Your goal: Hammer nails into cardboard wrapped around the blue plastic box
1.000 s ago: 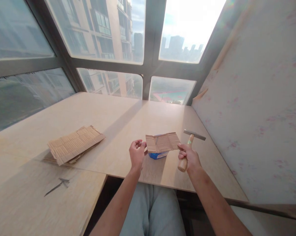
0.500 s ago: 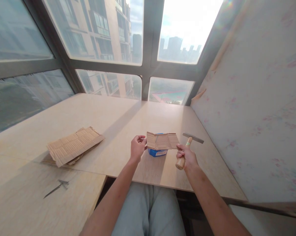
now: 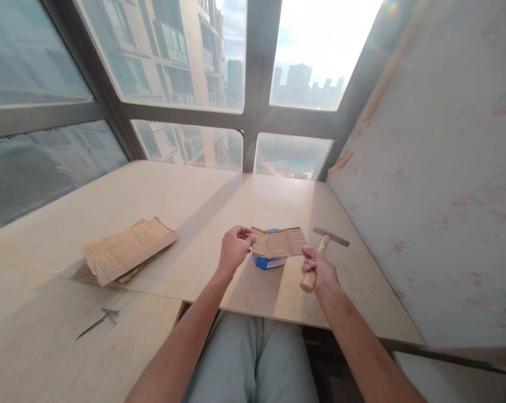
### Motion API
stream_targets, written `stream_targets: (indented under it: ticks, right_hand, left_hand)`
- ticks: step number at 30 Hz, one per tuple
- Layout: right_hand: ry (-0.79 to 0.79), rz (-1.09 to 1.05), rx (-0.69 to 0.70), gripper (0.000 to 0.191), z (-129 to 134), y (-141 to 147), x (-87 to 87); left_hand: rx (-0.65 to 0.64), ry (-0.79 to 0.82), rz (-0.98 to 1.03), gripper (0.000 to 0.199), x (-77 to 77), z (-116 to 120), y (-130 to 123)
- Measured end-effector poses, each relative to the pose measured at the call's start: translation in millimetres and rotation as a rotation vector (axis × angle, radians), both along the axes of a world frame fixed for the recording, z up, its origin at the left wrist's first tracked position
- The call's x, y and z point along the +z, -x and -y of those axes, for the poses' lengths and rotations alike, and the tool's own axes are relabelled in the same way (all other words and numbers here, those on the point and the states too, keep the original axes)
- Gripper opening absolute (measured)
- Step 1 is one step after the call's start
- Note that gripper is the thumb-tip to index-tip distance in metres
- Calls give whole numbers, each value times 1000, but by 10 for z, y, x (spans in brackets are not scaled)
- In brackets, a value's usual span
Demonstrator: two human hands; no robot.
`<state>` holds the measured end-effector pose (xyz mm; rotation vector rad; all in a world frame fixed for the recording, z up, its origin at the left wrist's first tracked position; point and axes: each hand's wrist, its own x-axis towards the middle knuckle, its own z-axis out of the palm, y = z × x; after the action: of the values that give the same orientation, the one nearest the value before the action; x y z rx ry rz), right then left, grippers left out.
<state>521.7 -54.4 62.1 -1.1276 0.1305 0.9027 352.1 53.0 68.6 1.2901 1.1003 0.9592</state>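
A piece of corrugated cardboard (image 3: 280, 242) with a crease near its left end lies over a blue box (image 3: 270, 263), which shows beneath it. My left hand (image 3: 236, 246) is at the cardboard's left edge, fingertips pinched together; something thin may be between them, too small to make out. My right hand (image 3: 322, 271) is closed round the wooden handle of a hammer (image 3: 323, 243), its metal head pointing away from me. The index finger of that hand touches the cardboard's right corner. A thin dark line, perhaps a nail, shows near the crease.
On the left lies a stack of cardboard pieces (image 3: 131, 251). Several thin dark nails (image 3: 98, 323) rest on the table (image 3: 186, 207) nearer to me. Windows stand behind the table, and a floral-papered wall (image 3: 441, 224) rises on the right.
My left hand has moved slightly right and up, its fingertips now over the cardboard's left edge. The right hand and the hammer have barely moved.
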Motion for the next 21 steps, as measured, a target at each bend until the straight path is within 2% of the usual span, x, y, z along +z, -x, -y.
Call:
stream_targets:
  ticks: [7, 15, 21]
  right_hand:
    - [-16, 6, 9, 30, -10, -27, 30]
    - [14, 15, 51, 32, -79, -78, -39]
    - [36, -22, 58, 26, -159, -96, -54]
  left_hand:
    - [-53, -122, 16, 14, -17, -57, 0]
    - [-40, -40, 94, 25, -13, -71, 61]
    - [-38, 23, 105, 29, -111, -98, 91]
